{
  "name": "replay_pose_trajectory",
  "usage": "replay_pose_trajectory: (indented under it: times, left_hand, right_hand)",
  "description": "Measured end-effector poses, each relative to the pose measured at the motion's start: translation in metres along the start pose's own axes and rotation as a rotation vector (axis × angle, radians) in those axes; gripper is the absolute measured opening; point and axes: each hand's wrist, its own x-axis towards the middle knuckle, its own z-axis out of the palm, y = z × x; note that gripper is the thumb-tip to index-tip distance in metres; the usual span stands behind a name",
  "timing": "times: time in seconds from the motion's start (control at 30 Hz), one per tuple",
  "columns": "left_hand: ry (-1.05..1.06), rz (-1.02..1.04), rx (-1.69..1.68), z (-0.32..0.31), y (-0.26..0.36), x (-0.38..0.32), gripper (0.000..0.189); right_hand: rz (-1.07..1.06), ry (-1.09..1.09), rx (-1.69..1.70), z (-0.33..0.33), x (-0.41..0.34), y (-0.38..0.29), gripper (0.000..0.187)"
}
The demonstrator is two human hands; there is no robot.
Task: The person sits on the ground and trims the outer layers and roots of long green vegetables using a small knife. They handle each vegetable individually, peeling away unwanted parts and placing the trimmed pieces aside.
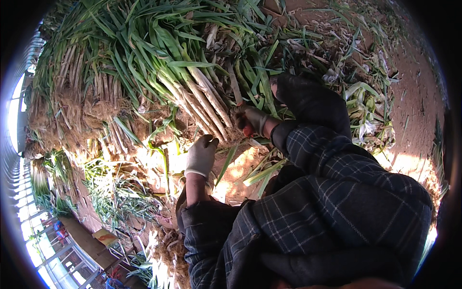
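Observation:
Before me lies a bunch of long green onions [202,97], pale stalks and roots toward me, green leaves pointing away. My left hand [201,155], in a pale glove with dark fingertips, is at the root end of the nearest stalks. Its fingers are bent, and I cannot see whether they grip a stalk. My right hand [254,119], also gloved, is closed around a red handle [248,130] just right of the roots. From that fist a long, dull, soiled blade [234,83], seemingly a knife's, points away beside the stalks.
More bundled onions [72,83] with matted roots are heaped at the left. Stripped leaves [115,195] lie lower left, and wilted trimmings [368,119] at the right. Bare soil [415,126] runs along the far right. A wooden board [81,236] stands lower left.

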Motion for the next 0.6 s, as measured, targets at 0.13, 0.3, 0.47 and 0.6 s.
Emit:
replay_pose_trajectory:
  times: [0.13, 0.3, 0.47, 0.6]
  left_hand:
    - [-0.007, 0.015, 0.02, 0.001, -0.001, 0.001, 0.04]
    - [-0.02, -0.003, 0.028, 0.002, -0.005, 0.003, 0.041]
    - [0.013, 0.046, 0.069, 0.005, -0.007, 0.002, 0.04]
    - [0.002, 0.073, 0.113, 0.005, -0.005, 0.0, 0.04]
  right_hand:
    - [-0.126, -0.21, 0.286, 0.002, 0.001, 0.007, 0.016]
    - [-0.062, -0.184, 0.414, -0.013, 0.025, 0.024, 0.02]
    - [-0.244, -0.014, -0.019, -0.055, 0.064, 0.057, 0.035]
    - [-0.119, -0.062, 0.124, -0.074, 0.082, 0.08, 0.037]
